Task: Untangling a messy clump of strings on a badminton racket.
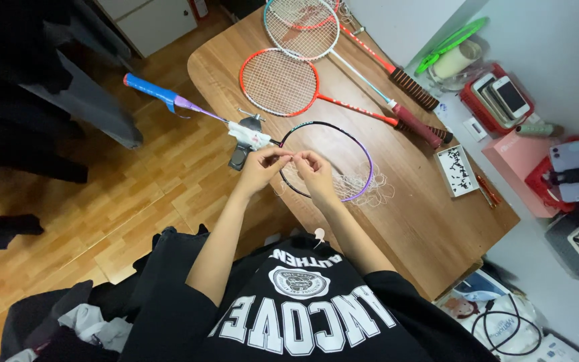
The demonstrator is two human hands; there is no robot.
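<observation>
A: What are the hands busy with?

B: Both meet at the near rim of the dark-framed racket [363, 155], an oval hoop, black along one side and purple along the other. The left hand [261, 167] and the right hand [315, 171] each have fingertips pinched narrow on a thin pale string [294, 155] that runs between them.

A: Where does that racket lie?

B: On the wooden surface [397, 221], near its edge closest to the person. Most of the hoop is unstrung and the brown grain shows through. A loose tangle of white string [363, 188] bunches at the hoop's purple side, spilling just outside it.

A: And the handle?

B: The slim shaft runs from the hoop out past the surface's edge over the parquet floor, ending in a blue wrapped grip [150, 90]. A small metal clamp [244, 144] sits where shaft and hoop join.

A: Anything else beside it?

B: Beyond the hoop lies a red-framed racket [281, 83] with a tight white mesh, and farther off a white-and-red one [301, 27], with dark ribbed grips.
</observation>
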